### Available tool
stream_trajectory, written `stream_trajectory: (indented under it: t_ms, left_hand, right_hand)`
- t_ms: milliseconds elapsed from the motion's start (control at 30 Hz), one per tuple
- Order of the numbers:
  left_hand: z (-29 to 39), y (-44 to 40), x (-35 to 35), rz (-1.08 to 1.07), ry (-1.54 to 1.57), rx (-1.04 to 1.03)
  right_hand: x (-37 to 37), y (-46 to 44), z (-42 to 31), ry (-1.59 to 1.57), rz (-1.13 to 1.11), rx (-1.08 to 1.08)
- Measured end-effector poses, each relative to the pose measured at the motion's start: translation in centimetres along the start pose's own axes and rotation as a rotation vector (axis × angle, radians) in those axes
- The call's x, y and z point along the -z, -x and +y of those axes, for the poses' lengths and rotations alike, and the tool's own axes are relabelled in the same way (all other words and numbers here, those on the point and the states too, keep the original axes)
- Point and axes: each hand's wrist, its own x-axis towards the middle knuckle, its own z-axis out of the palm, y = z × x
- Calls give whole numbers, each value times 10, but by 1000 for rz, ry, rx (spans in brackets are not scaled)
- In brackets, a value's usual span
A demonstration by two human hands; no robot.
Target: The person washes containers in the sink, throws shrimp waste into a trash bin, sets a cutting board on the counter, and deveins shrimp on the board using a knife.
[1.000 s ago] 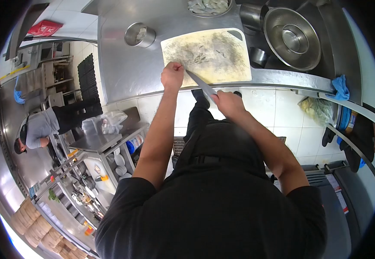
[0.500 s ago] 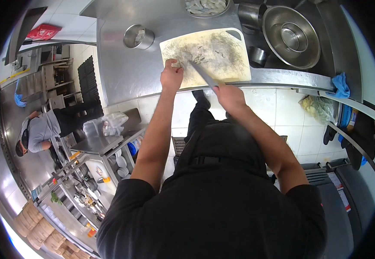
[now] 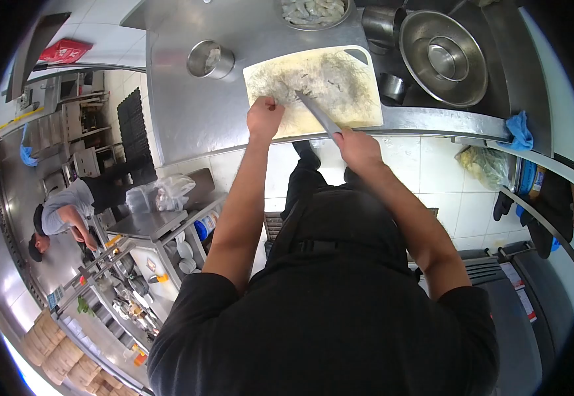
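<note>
A white cutting board (image 3: 287, 68), stained and scored, lies at the front of the steel counter with small dark scraps (image 3: 332, 84) on it. My right hand (image 3: 361, 150) grips a kitchen knife (image 3: 320, 114) by its handle. The blade slants up and left, its tip over the middle of the board. At the board's left front edge my left hand (image 3: 265, 119) is closed, fingers curled in; whatever it may hold is hidden. Up and left of the board stands a metal pot (image 3: 226, 63) with pale pieces inside. Behind the board, a steel bowl (image 3: 310, 26) holds pale, shrimp-like pieces.
A wide metal basin (image 3: 411, 63) with a smaller bowl (image 3: 446, 58) inside sits right of the board, beside metal pots (image 3: 392, 87). A blue cloth (image 3: 519, 131) hangs at the counter's right end. At far left, another person (image 3: 66, 208) bends over a steel worktop.
My left hand has shifted slightly down, and the pale piece at its fingertips no longer shows. The knife and right hand moved slightly right and down. The other person's arm and head have moved.
</note>
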Motion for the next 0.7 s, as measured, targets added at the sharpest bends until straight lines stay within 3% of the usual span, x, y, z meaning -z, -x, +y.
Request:
stream_trajectory:
  t_ms: [133, 233, 300, 367, 467, 633, 700]
  left_hand:
    - [-17, 0, 6, -44, 288, 17]
    - [-28, -21, 28, 134, 455, -39]
    - [-50, -61, 54, 243, 392, -72]
    - [-12, -76, 95, 356, 291, -58]
    - [-26, -118, 103, 580, 243, -206]
    - [-10, -93, 51, 210, -121, -182]
    - [11, -66, 21, 63, -110, -122]
  right_hand:
    - [10, 6, 10, 12, 15, -52]
    - [20, 14, 19, 13, 20, -42]
    - [21, 19, 23, 16, 30, -28]
    - [22, 21, 24, 19, 40, -20]
    - [17, 20, 26, 9, 74, 30]
    - [18, 14, 18, -23, 101, 35]
    - [21, 10, 15, -37, 77, 16]
